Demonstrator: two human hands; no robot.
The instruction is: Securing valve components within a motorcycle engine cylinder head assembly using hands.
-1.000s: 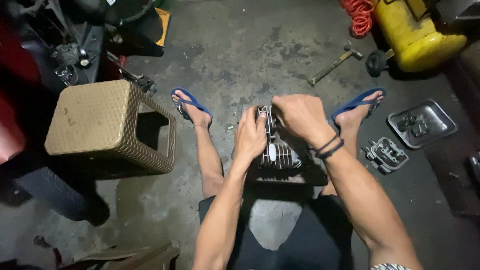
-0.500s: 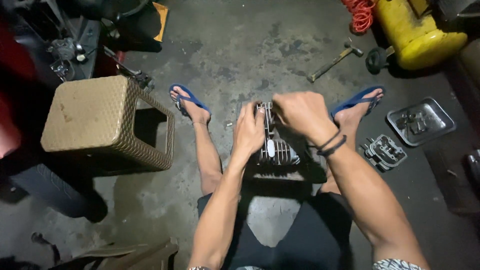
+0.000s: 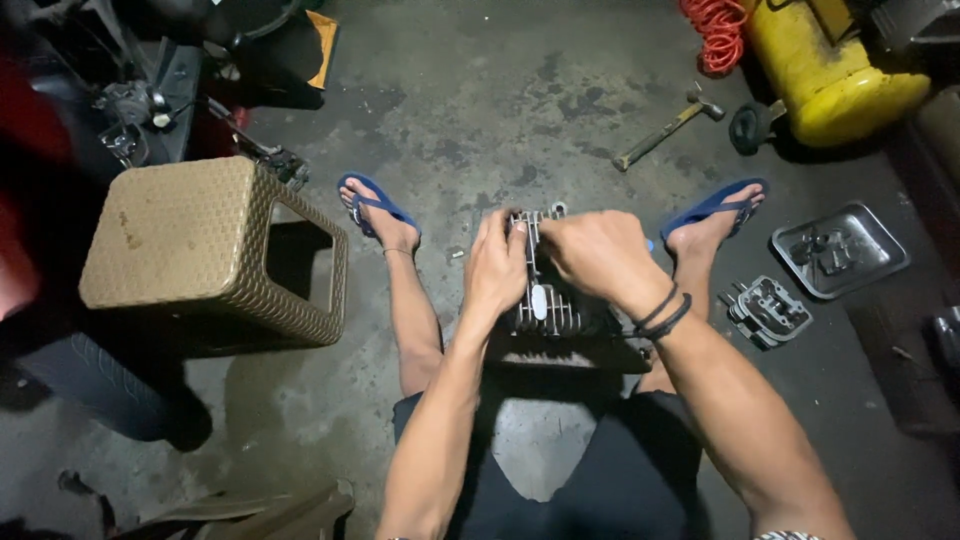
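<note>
on the concrete floor between two blue sandals, finned metal engine part (image 3: 548,300), left hand (image 3: 497,268) and right hand (image 3: 600,255) both clamped on it, woven stool (image 3: 190,250) left, metal tray (image 3: 840,250) right

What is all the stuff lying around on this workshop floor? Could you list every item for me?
finned engine part: one, silver-grey, between the feet, under both hands
woven stool: one, tan, left of the person
hammer: one, wooden handle, on the floor ahead
air tank: one, yellow, top right
coiled hose: one, orange, beside the tank
metal tray: one, grey, holding small parts, right
metal cover: one, grey, by the right foot
flip-flops: two, blue, on the feet
wristbands: black, right wrist
left hand: on the part's left side
right hand: over its top
</note>
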